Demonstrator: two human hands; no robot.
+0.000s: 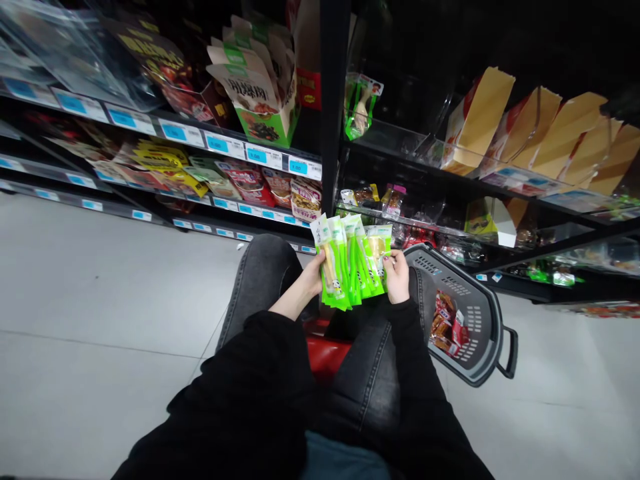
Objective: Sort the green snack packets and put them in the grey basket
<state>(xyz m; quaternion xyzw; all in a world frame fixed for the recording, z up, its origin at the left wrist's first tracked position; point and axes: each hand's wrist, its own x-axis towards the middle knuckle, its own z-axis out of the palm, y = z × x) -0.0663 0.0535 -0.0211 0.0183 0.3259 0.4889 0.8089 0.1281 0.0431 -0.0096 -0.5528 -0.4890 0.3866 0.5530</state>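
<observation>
Green snack packets [353, 260] are fanned out in the air above the person's lap, between the 2 knees and just in front of the shelving's lower edge. The left hand [314, 275] pinches the fan at its left edge, thumb over the front; the right hand [397, 279] pinches the packet at the far right by its outer edge. The packets look light, and their glossy film is likely slippery and soft, with firmer pieces inside that could bend or break under a hard squeeze. The flat side edges seem the best hold, since a grip in the middle would press on the contents.

The packets overlap, so their exact number cannot be counted, and the fingers behind them are hidden. To the right, the grey basket [493, 327] stands on the floor with red packets [450, 323] lying inside its wall; the right leg covers its left edge. At the upper left corner of the right-hand shelf, 1 green packet [361, 110] stands near the post, perhaps of the same kind, though dim light leaves its label unclear. The recess behind is too dark to read.
</observation>
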